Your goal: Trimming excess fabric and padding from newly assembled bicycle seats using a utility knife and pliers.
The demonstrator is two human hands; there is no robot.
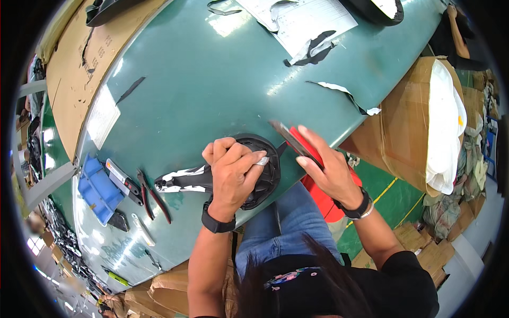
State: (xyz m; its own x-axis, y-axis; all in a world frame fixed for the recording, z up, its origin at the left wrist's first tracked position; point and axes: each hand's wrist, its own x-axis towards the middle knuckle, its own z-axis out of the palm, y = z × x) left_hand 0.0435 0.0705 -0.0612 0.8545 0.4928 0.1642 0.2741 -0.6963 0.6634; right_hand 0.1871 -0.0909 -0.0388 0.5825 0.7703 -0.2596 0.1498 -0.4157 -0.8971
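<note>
My left hand [231, 172] is closed over a black, saddle-shaped piece [274, 183] on the near part of the table. Its narrow end [183, 180], black with white strips, sticks out to the left. Between my left thumb and fingers is a small pale grey scrap [263, 160]. To the right, my right hand [331, 172] is closed around a red-handled tool [303, 144] with a dark metal blade, its exact kind blurred. The blade points up and left, just beyond the piece's right rim. A dark strip [281, 149] reaches from that rim toward the tool.
Left of the piece lie red-and-black pliers [151, 199], a utility knife [124, 183], a blue plastic holder [101, 191] and a white-handled tool [142, 230]. Cut strips [344, 91] and paper sheets [318, 24] lie farther off. A large cardboard box [405, 119] stands right of the table.
</note>
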